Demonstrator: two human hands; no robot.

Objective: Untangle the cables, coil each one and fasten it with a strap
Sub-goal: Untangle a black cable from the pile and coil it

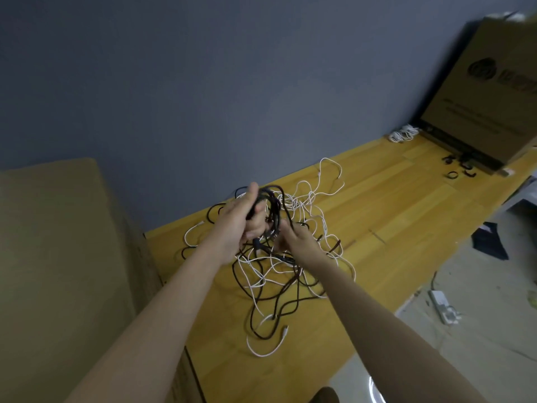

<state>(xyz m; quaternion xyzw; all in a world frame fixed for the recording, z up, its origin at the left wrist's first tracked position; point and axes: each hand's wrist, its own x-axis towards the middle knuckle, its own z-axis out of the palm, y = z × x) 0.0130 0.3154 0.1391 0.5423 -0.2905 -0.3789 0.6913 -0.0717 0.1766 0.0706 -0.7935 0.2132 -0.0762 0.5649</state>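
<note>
A tangle of black and white cables (279,274) lies on the wooden tabletop (392,205). My left hand (241,219) grips a bunch of black cable loops (273,199) lifted above the pile. My right hand (296,239) is just to the right of it, fingers curled on a black strand that runs up into the loops. Several black straps (459,170) lie at the far right of the table. White coiled cables (402,133) sit at the far end by the wall.
A large cardboard box (488,91) stands at the far right of the table, another cardboard box (58,257) at the left. A white power strip (443,306) lies on the floor to the right. The grey wall runs behind the table.
</note>
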